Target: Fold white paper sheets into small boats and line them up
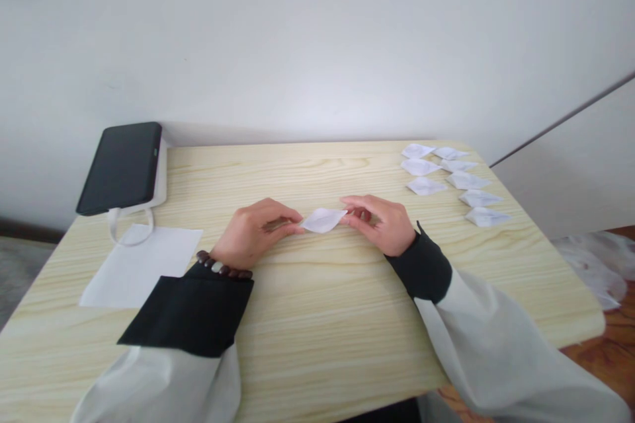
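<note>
Between my two hands is a small white folded paper boat, pointed at both ends. My left hand pinches its left tip between thumb and forefinger, and a dark beaded bracelet circles that wrist. At the other tip, the thumb and fingers of my right hand are closed on the paper. On the right of the table stand several similar folded paper boats, arranged in two uneven columns.
White paper sheets lie at the table's left side. Behind them stands a black-topped white device with a looped white cable. The table meets a white wall at the back. Clear plastic lies beyond its right edge.
</note>
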`<action>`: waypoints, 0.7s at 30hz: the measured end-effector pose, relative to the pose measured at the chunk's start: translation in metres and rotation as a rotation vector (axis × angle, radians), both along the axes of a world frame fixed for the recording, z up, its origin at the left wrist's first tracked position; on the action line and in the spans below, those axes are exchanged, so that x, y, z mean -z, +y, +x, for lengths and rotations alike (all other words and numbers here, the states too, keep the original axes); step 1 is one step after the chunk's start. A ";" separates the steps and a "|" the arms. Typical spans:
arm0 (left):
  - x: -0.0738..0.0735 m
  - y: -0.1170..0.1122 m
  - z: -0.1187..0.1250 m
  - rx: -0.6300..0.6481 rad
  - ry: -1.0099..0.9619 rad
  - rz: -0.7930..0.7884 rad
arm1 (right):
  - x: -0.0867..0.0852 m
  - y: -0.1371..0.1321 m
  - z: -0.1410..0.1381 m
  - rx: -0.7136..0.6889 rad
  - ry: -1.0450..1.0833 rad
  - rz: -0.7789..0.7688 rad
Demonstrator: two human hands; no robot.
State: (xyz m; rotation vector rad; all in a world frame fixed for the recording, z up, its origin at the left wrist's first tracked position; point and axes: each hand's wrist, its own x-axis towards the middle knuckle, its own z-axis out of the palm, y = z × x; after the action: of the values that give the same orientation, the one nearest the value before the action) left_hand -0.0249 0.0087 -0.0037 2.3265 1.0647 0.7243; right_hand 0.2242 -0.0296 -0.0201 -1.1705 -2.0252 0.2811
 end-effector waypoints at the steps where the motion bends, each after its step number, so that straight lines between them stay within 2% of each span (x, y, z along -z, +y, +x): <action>1: 0.000 0.000 -0.001 0.001 0.001 0.001 | 0.001 0.000 0.001 0.003 0.000 -0.016; 7: 0.001 0.003 -0.003 0.037 0.042 0.030 | 0.000 0.001 -0.001 0.009 -0.002 -0.036; 11: 0.006 0.003 0.003 0.047 0.049 0.095 | 0.001 -0.003 -0.002 0.093 0.023 -0.058; 14: 0.009 -0.001 0.011 0.011 0.114 0.181 | 0.006 -0.011 0.011 0.257 0.048 -0.050; 21: 0.013 -0.015 0.025 0.003 0.373 0.223 | 0.013 -0.034 0.072 0.870 0.064 -0.042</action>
State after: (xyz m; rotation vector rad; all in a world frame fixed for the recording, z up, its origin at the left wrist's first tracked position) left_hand 0.0005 -0.0059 -0.0171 2.7286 1.1850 0.4334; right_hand 0.2959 -0.0639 -0.0328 -1.9021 -1.2907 -0.0787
